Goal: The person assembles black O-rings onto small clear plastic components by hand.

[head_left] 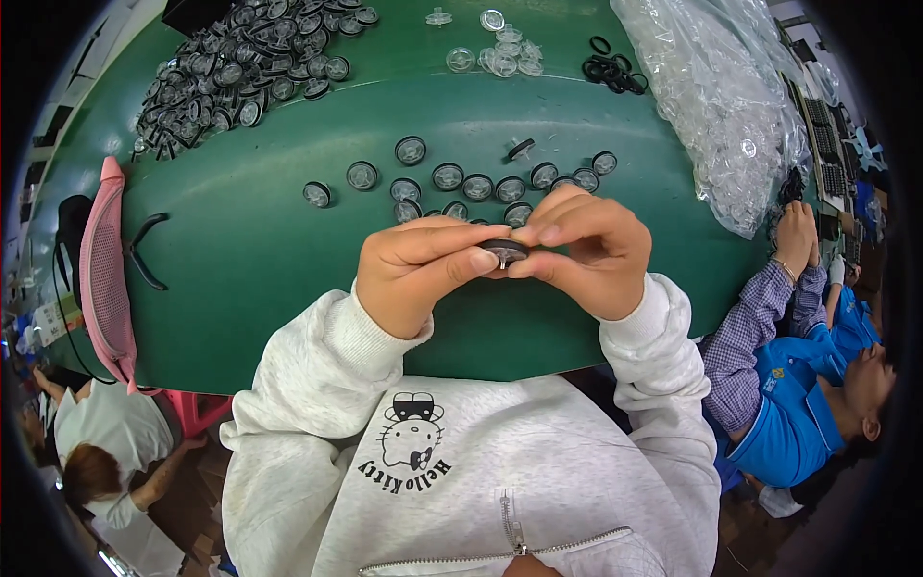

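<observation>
Between my two hands is a small clear plastic disc with a black rubber ring [505, 251] around its rim, a short stem pointing down. My left hand [418, 264] pinches its left side with thumb and fingers. On the other side, my right hand [588, 248] grips the ring's edge with thumb and fingertips. Just beyond my fingers, several similar ringed discs [448, 177] lie scattered on the green table; one small ringed disc [520, 150] is tilted on its edge. My hands partly hide the nearest ones.
A large heap of ringed discs [245, 67] lies at the far left. Bare clear discs [507, 56], loose black rings [611, 74] and a bag of clear parts [721, 106] lie rightward. Pliers [146, 252] and a pink case [108, 274] sit left. A co-worker [798, 375] sits at right.
</observation>
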The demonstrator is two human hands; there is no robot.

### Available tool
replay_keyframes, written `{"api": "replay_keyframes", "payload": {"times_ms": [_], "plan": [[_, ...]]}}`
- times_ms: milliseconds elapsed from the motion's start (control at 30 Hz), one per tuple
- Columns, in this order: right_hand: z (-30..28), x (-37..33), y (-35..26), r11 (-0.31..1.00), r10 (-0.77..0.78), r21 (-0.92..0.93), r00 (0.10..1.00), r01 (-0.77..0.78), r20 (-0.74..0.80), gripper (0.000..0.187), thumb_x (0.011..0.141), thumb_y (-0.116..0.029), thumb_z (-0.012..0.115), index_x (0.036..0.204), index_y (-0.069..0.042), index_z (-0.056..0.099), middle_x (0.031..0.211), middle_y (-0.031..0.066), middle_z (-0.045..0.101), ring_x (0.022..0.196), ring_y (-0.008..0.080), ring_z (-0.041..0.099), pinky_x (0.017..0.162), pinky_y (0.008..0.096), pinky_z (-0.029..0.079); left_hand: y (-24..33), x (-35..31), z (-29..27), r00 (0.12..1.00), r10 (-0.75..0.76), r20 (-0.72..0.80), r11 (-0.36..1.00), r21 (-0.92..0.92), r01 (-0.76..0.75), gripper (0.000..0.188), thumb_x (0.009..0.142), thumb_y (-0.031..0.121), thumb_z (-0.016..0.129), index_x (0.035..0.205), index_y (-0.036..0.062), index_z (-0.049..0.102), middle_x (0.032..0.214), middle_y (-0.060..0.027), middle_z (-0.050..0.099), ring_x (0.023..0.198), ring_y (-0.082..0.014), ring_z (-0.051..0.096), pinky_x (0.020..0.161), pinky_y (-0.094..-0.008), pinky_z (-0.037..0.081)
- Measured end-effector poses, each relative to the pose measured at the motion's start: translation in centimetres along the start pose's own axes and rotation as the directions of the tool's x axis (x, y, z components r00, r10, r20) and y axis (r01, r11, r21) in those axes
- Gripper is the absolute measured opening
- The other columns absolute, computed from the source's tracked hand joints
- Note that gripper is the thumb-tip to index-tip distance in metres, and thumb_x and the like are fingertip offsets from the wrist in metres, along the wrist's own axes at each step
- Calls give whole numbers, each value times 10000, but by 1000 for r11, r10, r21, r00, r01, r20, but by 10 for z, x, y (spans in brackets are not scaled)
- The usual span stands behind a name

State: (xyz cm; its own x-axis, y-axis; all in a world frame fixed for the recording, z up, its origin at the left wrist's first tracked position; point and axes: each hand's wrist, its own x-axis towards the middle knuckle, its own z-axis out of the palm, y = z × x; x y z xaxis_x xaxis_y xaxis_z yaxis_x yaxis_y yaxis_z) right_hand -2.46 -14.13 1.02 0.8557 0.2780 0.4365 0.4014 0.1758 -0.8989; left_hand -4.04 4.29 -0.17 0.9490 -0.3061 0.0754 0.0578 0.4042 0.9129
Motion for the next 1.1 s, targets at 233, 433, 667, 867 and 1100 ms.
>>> {"api": "replay_keyframes", "payload": {"times_ms": [233, 433, 667, 867, 1100], "plan": [[10, -3, 3, 843, -265, -477, 964, 248, 33, 298, 628, 57, 722, 888, -60, 636, 833, 38, 607, 693, 145, 552, 627, 258, 464, 5, -2, 6, 991, -128, -48, 992, -3, 128, 235, 777, -53, 602, 1001, -11, 660, 819, -128, 649, 648, -116, 542, 572, -170, 413], [1, 2, 4, 700, -361, -648, 932, 301, 44, 339, 586, 10, 721, 907, -62, 642, 798, 36, 608, 656, 158, 525, 649, 254, 452, 6, 1, 6, 999, -40, 11, 983, 178, 37, 233, 791, -29, 601, 1017, -6, 652, 859, -107, 650, 708, -140, 582, 626, -191, 455], [-64, 14, 13, 577, -153, -813, 967, -79, -203, 275, 623, -55, 698, 892, -52, 642, 803, 31, 609, 714, 176, 520, 678, 259, 444, 43, 30, 0, 999, -28, 36, 853, 522, 5, 192, 802, -4, 578, 981, -29, 640, 937, -92, 629, 803, -172, 585, 697, -242, 466], [-76, 12, 21, 482, 27, -867, 991, -128, -131, 232, 690, -135, 708, 905, -64, 656, 863, 21, 623, 787, 167, 521, 739, 275, 431, 45, 120, -34, 947, 98, 307, 315, 893, -322, 207, 765, 125, 659, 954, 39, 668, 885, -58, 649, 718, -155, 573, 640, -234, 458], [-92, 25, 35, 446, -157, -871, 940, -205, -302, 215, 727, -206, 692, 889, -68, 661, 906, 29, 616, 858, 199, 519, 763, 308, 433, 14, 175, -51, 983, 10, 182, -30, 983, -182, 283, 736, 186, 699, 980, 47, 662, 897, -57, 649, 776, -185, 609, 725, -255, 488]]}}
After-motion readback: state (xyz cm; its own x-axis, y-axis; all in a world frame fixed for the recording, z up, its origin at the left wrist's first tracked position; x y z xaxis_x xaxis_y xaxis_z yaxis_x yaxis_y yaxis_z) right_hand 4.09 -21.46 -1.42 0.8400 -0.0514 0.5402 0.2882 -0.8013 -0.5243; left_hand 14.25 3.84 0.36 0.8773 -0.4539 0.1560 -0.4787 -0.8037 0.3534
